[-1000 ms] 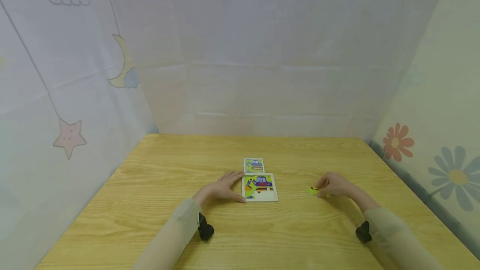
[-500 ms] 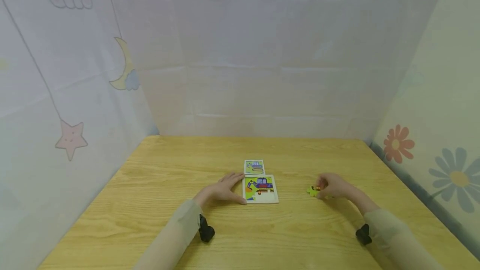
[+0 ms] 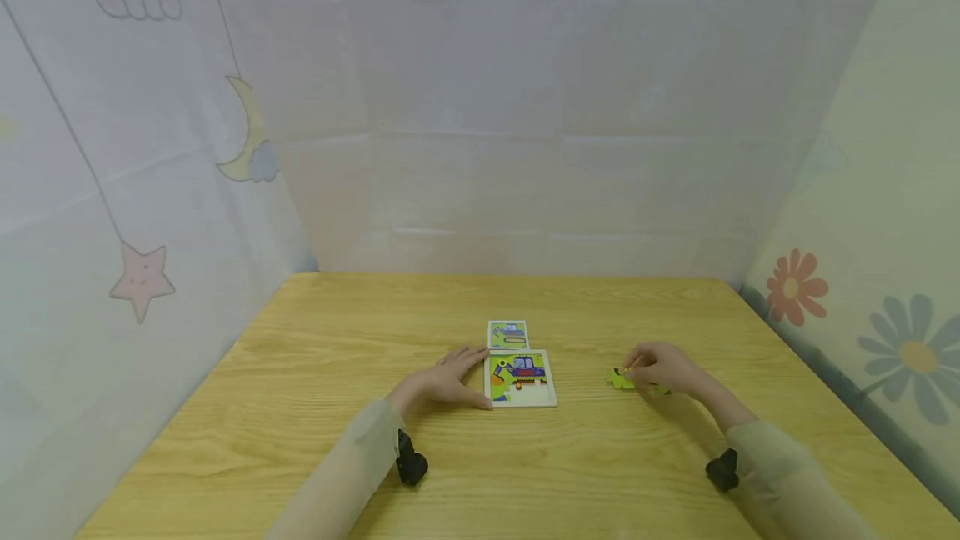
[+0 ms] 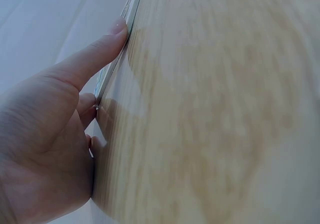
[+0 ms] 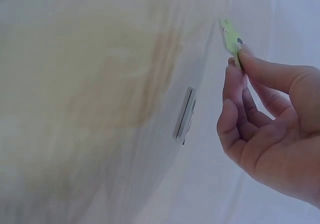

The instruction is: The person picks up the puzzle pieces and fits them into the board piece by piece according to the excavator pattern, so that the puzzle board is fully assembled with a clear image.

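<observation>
On the table lies a white-framed puzzle board [image 3: 533, 396] with a purple digger picture and a bare white area at its lower right. My left hand [image 3: 446, 377] rests along the board's left edge, fingers and thumb extended. In the left wrist view, my left thumb [image 4: 102, 51] touches that edge. Off to the right, my right hand [image 3: 663, 367] pinches a green puzzle piece [image 3: 619, 379] between thumb and fingers. The right wrist view shows this piece [image 5: 230, 36] held above the table. Below my right hand lies another puzzle piece [image 3: 659, 390], partly covered.
A smaller picture card [image 3: 508, 334] with a similar digger lies directly behind the board. The wooden table [image 3: 337, 319] is enclosed by pale cloth [image 3: 480, 148] at the back and sides. Black cameras [image 3: 411, 458] are strapped to both wrists.
My right hand has shifted slightly left and up with the green puzzle piece, uncovering more of the other piece below. The left hand and board stay in place.
</observation>
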A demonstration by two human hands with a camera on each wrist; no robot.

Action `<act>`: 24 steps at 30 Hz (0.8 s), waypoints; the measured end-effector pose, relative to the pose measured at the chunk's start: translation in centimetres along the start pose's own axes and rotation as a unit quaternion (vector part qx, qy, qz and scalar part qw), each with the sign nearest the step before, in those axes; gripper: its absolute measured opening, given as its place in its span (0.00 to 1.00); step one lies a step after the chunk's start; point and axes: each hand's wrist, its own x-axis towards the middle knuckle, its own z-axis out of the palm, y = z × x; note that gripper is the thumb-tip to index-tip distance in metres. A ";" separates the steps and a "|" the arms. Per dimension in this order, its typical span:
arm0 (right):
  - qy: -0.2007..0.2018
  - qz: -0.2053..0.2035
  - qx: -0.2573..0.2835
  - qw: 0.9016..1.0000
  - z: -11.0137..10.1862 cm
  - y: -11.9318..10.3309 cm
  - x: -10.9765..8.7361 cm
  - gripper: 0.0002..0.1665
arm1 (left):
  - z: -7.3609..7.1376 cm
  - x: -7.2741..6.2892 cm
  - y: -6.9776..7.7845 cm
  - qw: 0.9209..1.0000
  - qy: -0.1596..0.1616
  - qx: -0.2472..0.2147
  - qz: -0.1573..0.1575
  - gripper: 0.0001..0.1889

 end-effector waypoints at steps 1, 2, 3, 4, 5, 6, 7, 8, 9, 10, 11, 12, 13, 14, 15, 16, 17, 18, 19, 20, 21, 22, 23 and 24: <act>-0.001 -0.001 0.010 1.000 0.0 0.0 0.0 0.11 | 0.0 0.0 0.0 1.000 -0.001 0.000 0.000 0.49; -0.002 0.000 0.021 1.000 -0.1 -0.1 0.1 0.12 | 0.0 0.0 0.0 1.000 -0.001 0.000 0.002 0.49; -0.005 0.000 0.029 1.000 -0.1 -0.1 0.1 0.13 | 0.0 0.0 0.0 1.000 -0.002 -0.001 0.002 0.49; -0.007 0.000 0.035 0.999 -0.1 -0.2 0.2 0.14 | 0.0 0.0 0.0 1.000 -0.001 -0.002 0.003 0.49; -0.010 -0.001 0.038 0.999 -0.1 -0.3 0.3 0.14 | 0.0 0.0 0.0 1.000 -0.001 -0.002 0.002 0.49; -0.012 -0.004 0.042 0.999 -0.1 -0.4 0.4 0.15 | 0.0 0.0 0.0 1.000 -0.001 -0.003 0.002 0.49; -0.013 -0.003 0.045 0.999 0.0 -0.6 0.6 0.15 | 0.1 0.1 0.0 1.000 -0.001 -0.004 0.003 0.49; -0.014 -0.002 0.049 0.999 0.1 -0.7 0.7 0.15 | 0.1 0.1 -0.1 1.000 -0.001 -0.003 0.003 0.49; -0.015 -0.004 0.051 0.999 0.2 -0.9 0.8 0.15 | 0.1 0.1 -0.1 1.000 -0.002 -0.004 0.001 0.49; -0.017 -0.007 0.054 0.998 0.3 -1.0 1.0 0.15 | 0.1 0.1 0.0 1.000 -0.002 -0.004 0.000 0.49; -0.018 -0.008 0.056 0.998 0.4 -1.1 1.2 0.16 | 0.1 0.1 -0.1 1.000 -0.002 -0.004 0.000 0.49; -0.018 -0.009 0.061 0.998 0.6 -1.2 1.3 0.16 | 0.0 0.1 -0.1 1.000 -0.002 -0.005 -0.001 0.49; -0.017 -0.008 0.064 0.998 0.8 -1.3 1.5 0.16 | 0.0 0.0 -0.1 1.000 -0.003 -0.005 -0.003 0.49; -0.020 -0.012 0.066 0.998 0.9 -1.4 1.7 0.16 | 0.0 0.0 0.0 1.000 -0.004 -0.005 -0.004 0.49; -0.021 -0.014 0.069 0.997 1.1 -1.5 1.9 0.16 | 0.1 0.0 -0.1 1.000 -0.004 -0.005 -0.004 0.49; -0.023 -0.014 0.073 0.997 1.3 -1.7 2.1 0.16 | 0.1 0.0 -0.1 1.000 -0.005 -0.006 -0.003 0.49; -0.024 -0.012 0.077 0.997 1.6 -1.9 2.3 0.16 | 0.1 0.0 -0.1 1.000 -0.005 -0.006 -0.002 0.49; -0.026 -0.012 0.080 0.996 1.8 -2.1 2.4 0.16 | 0.1 0.0 -0.1 1.000 -0.006 -0.005 -0.004 0.49; -0.027 -0.012 0.082 0.996 2.0 -2.3 2.6 0.16 | 0.1 0.0 -0.1 1.000 -0.006 -0.004 -0.001 0.49; -0.029 -0.012 0.084 0.996 2.1 -2.5 2.7 0.16 | 0.1 0.1 -0.2 1.000 -0.005 -0.004 0.000 0.50; -0.031 -0.011 0.086 0.996 2.3 -2.7 2.9 0.16 | 0.1 0.1 -0.2 1.000 -0.005 -0.003 -0.001 0.50; -0.033 -0.012 0.089 0.995 2.5 -3.0 3.0 0.16 | 0.1 0.1 -0.2 1.000 -0.006 -0.002 -0.002 0.50; -0.037 -0.015 0.090 0.995 2.6 -3.2 3.2 0.17 | 0.1 0.1 -0.2 1.000 -0.006 -0.003 -0.002 0.50; -0.040 -0.016 0.093 0.995 2.7 -3.5 3.3 0.17 | 0.1 0.1 -0.2 1.000 -0.005 -0.002 -0.003 0.50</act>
